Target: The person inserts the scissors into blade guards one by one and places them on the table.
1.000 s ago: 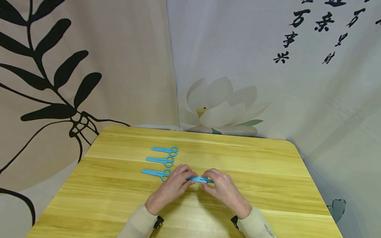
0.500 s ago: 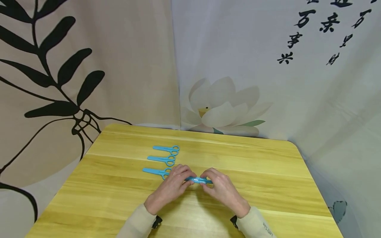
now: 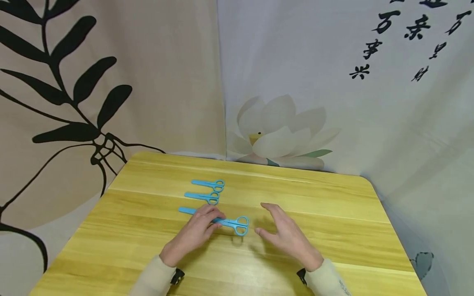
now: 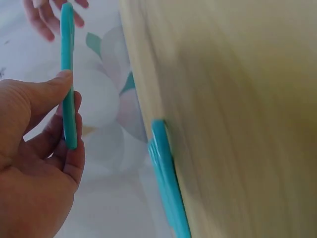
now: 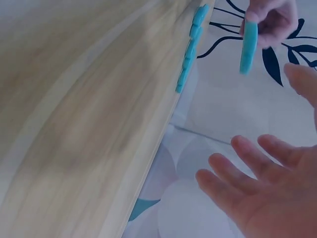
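Note:
My left hand (image 3: pixel 196 230) pinches a pair of light blue scissors (image 3: pixel 230 222) by the blade end, with the finger loops pointing right, above the table. In the left wrist view the held scissors (image 4: pixel 67 44) show edge-on between thumb and fingers. My right hand (image 3: pixel 290 236) is apart from them, a short way right of the loops, fingers spread and holding nothing; its fingers also look extended in the right wrist view. Beyond my left hand lie more blue scissors: a far pair (image 3: pixel 201 182), a middle pair (image 3: pixel 196 195) and a near pair (image 3: pixel 186 210), the last partly hidden by that hand.
The wooden table (image 3: pixel 333 222) spreads out under both hands. Behind its far edge hang a beige curtain (image 3: pixel 166 82) with a dark leaf print and a pale cloth (image 3: pixel 281 49) with a lotus and black characters.
Both hands were on the held scissors before. My right hand has let go of the loops and moved right, its fingers opening; my left hand has moved left with the scissors.

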`<state>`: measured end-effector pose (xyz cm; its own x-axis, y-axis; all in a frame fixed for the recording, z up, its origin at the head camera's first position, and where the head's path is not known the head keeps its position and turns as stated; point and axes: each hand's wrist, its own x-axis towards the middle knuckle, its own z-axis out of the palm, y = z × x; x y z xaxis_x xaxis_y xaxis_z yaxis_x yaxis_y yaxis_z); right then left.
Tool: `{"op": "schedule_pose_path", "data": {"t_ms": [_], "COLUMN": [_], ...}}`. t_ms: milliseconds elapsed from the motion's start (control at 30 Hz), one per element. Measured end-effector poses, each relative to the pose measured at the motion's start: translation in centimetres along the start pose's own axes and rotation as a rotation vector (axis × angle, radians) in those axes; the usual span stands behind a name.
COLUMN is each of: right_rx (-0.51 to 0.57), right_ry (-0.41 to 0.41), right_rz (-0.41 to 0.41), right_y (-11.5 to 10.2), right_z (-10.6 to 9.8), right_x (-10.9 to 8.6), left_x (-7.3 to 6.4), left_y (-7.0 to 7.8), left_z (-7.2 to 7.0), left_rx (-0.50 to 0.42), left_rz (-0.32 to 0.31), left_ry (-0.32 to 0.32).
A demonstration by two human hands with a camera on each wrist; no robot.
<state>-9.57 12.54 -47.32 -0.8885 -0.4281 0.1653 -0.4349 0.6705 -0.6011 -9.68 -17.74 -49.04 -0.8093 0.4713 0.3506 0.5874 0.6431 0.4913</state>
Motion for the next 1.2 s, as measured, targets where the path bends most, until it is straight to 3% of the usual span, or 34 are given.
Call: {"op": "schedule_pose_path", "data": {"t_ms": [267,667,1200], "right_rx": [-0.007,-0.02,0.004], "right_ry": [0.032,0.059,0.041], "right_rz": [0.011,0.023,0.019], "right_y": [1.4,2.1,2.0], "right_z": [-0.6,-1.0,-1.0], "right_x": [-0.7,-1.1,-0.9], "left_x": [-2.0,-4.3,-5.9], "left_y": [-2.5,-5.1,-7.2], "left_z": [-1.5,-3.4,-4.5], "left_rx": [-0.057,-0.114,-0.105], "left_rz": [-0.062,-0.162,-0.14], "left_ry": [-0.019,-0.02,-0.131]}}
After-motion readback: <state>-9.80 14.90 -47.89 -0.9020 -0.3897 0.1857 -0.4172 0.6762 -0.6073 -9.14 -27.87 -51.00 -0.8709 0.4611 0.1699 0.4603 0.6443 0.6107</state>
